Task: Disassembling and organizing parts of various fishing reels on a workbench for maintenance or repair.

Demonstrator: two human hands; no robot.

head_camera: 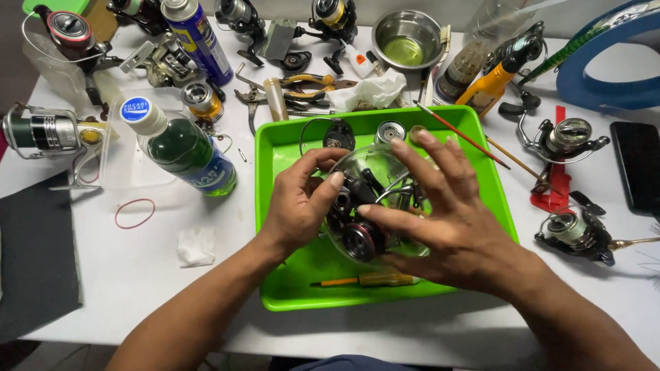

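Both hands on clear bowl (375, 199) of reel parts over green tray (282, 206): left hand (295, 206) grips rim, right hand (440, 206) cups side. Parts loose inside, reel apart, unassembled.

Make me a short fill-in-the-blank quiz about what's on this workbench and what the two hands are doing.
1. Both hands, left hand and right hand, hold a clear round plastic container above a bright ____ plastic tray.
2. In the tray lies a screwdriver with a ____ handle.
3. The loop-shaped rubber band on the white table is ____.

Missing words: green; yellow; red
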